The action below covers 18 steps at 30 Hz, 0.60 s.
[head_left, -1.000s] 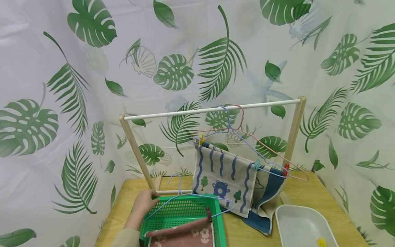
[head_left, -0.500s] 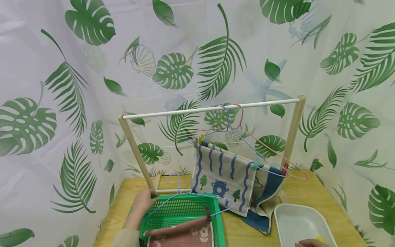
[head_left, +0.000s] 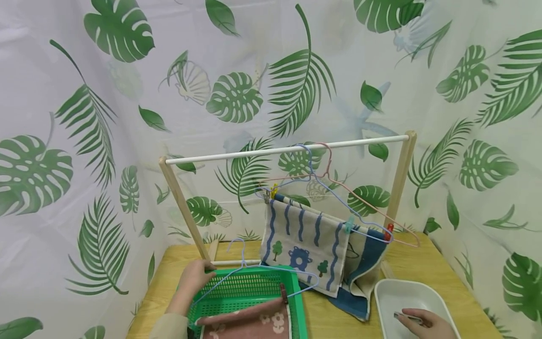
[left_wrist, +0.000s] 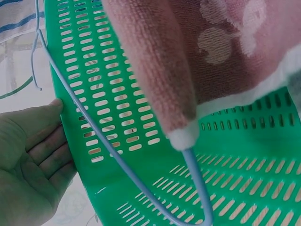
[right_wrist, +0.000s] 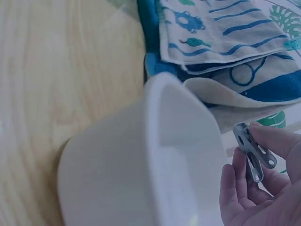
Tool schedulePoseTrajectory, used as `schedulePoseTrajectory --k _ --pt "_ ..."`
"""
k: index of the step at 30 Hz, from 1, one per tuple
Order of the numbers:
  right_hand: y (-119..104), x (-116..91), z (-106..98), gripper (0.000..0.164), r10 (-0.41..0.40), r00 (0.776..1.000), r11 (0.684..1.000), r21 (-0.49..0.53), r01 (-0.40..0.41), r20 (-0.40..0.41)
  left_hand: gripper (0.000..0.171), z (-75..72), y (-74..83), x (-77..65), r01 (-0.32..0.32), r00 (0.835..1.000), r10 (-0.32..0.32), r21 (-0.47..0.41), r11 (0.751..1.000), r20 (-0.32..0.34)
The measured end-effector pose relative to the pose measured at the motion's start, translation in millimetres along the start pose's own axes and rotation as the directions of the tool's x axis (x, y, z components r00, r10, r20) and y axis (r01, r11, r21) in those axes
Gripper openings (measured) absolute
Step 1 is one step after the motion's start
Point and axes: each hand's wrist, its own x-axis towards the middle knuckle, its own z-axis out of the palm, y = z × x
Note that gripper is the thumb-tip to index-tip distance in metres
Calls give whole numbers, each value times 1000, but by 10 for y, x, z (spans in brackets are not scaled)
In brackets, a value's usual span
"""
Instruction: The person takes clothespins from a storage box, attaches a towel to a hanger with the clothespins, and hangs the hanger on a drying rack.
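Note:
My left hand point(head_left: 195, 278) holds the far left corner of a green basket point(head_left: 302, 301), its thumb at the rim and its fingers partly hidden behind the wall. A blue hanger point(head_left: 288, 268) leans across this basket. A pink towel point(head_left: 250, 322) with white flowers hangs from it, held by a dark red clothespin point(head_left: 283, 293). My right hand point(head_left: 427, 325) pinches a grey clothespin point(right_wrist: 254, 150) between thumb and fingers, just above the white tub point(head_left: 383, 296).
A wooden rack with a white rod point(head_left: 262, 151) stands behind. A blue hanger and a pink hanger point(head_left: 364, 202) hang on it with a grey-and-blue towel point(head_left: 305, 235). Teal point(head_left: 349, 225) and red point(head_left: 388, 232) clothespins show there. A leaf-patterned curtain surrounds the table point(head_left: 322, 315).
My right hand has come into view from below, over the white tub, and now holds up a grey clothespin. My left hand has stayed at the basket's corner.

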Motion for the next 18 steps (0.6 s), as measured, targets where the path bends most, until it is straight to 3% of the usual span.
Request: schedulePoseTrajectory --k 7,12,18 --pt "-378 -85 157 60 -78 994 996 44 81 -76 12 -39 18 -5 13 1000 -13 -4 1000 10" --pt "-581 -130 266 59 -122 991 992 14 123 -59 13 -43 39 -17 12 1000 -12 2 1000 18" --pt "-737 -154 404 50 -125 992 982 140 126 -13 13 -35 33 -21 9 1000 -9 7 1000 21"
